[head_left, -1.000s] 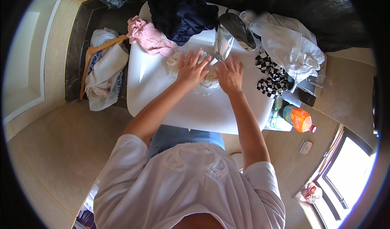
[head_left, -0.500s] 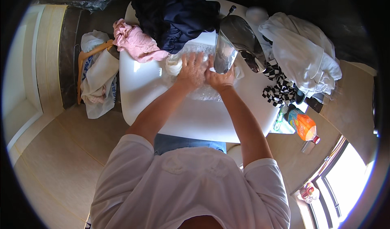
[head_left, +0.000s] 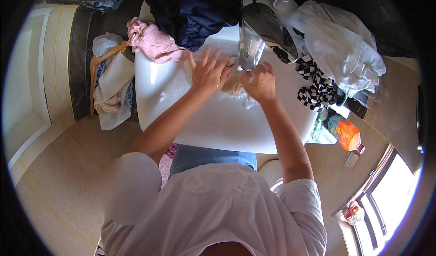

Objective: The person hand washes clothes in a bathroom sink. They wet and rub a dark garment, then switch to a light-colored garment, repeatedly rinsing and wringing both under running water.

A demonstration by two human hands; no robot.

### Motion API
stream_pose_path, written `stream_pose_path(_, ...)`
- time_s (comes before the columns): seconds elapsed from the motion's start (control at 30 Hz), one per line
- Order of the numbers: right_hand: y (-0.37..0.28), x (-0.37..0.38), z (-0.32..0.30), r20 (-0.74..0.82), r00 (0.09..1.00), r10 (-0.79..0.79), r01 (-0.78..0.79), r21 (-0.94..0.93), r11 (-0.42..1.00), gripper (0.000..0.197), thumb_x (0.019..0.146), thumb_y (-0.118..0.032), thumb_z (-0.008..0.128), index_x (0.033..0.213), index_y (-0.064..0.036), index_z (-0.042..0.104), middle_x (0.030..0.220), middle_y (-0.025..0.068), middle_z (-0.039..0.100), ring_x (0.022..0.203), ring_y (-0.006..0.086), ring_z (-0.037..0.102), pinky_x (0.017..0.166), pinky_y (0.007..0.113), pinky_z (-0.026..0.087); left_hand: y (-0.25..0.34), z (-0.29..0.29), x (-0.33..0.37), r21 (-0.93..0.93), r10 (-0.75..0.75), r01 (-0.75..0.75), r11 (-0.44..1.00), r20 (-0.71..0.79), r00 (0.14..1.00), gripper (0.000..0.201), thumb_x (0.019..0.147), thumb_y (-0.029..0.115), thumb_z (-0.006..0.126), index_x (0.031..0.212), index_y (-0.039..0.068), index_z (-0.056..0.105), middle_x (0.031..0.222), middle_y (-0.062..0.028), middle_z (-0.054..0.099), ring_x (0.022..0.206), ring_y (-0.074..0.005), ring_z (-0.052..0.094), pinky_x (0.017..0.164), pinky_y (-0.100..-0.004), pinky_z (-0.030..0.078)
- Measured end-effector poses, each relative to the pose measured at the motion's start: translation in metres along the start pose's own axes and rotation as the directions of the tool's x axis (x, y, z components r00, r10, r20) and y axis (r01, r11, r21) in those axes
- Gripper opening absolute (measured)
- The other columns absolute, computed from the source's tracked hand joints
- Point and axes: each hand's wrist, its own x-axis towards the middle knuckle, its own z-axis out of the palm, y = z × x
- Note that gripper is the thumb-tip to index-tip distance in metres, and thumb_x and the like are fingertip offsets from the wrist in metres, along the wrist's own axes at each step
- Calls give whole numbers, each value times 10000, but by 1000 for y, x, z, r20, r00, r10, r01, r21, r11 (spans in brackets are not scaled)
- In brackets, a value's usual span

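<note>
A wet cream-white cloth lies in the white washbasin, beneath the chrome tap. My left hand is above the basin to the left of the tap, fingers spread and palm down, holding nothing I can see. To the right of the tap spout is my right hand, its thumb apart from the bent fingers and nothing visible in its grasp. Both hands are beside the cloth and partly cover it; whether they touch it is hard to tell. Some foam shows around the cloth.
Dark navy clothing and a pink garment drape over the basin's back left rim. White fabric and a black-and-white checked cloth lie on the right. An orange bottle stands near there. A wooden hanger is at left.
My hands have moved apart, the left a little left, the right to the right of the spout. The foamy, splashing water has gone down, and the cloth shows more plainly.
</note>
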Motion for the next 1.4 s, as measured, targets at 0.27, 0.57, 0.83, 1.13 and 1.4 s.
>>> stream_pose_path(0.27, -26, -6, 36, -60, 987, -151, 135, -209, 968, 486, 860, -238, 468, 1322, -96, 421, 1302, 100, 512, 1200, 313, 468, 1026, 539, 260, 9, 30, -16, -22, 9, -9, 1000, 6, 1000, 342, 808, 241, 530, 1102, 70, 563, 1354, -147, 400, 1249, -308, 368, 1023, -606, 148)
stream_pose_path(0.57, -3, 36, 60, -372, 928, -33, 11, -60, 998, 392, 687, -270, 635, 1041, -104, 610, 923, 137, 643, 896, 336, 618, 816, 397, 483, 1, 21, 30, -108, -64, 98, 989, 288, 956, 225, 785, 212, 558, 950, 66, 605, 1038, -107, 569, 984, -269, 534, 902, -499, 322)
stream_pose_path(0.83, 8, -11, 4, 31, 849, 527, -472, 493, 731, 326, 781, -171, 565, 1095, -82, 564, 1019, 138, 615, 972, 337, 578, 865, 420, 437, 11, -4, 16, -213, -53, 3, 977, -229, 972, 354, 818, 249, 627, 1136, 106, 567, 1211, -123, 508, 1146, -328, 450, 952, -526, 294)
stream_pose_path(1.13, -7, -1, 32, -92, 990, -110, 106, -50, 993, 514, 837, -231, 494, 1306, -27, 442, 1353, 186, 422, 1313, 340, 316, 1105, 481, 209, 25, 46, -1, -201, -26, 30, 979, 20, 999, 532, 824, 223, 528, 1302, 12, 430, 1397, -187, 306, 1344, -446, 174, 1084, -606, 79)
stream_pose_path(1.4, 1, 12, 87, -179, 969, 167, -144, 134, 980, 490, 812, -306, 540, 1254, -98, 505, 1279, 134, 505, 1250, 325, 402, 1062, 399, 292, 22, 47, -2, -105, -22, 38, 994, 142, 990, 506, 831, 285, 523, 1294, 92, 460, 1400, -124, 319, 1330, -396, 219, 1082, -584, 113)
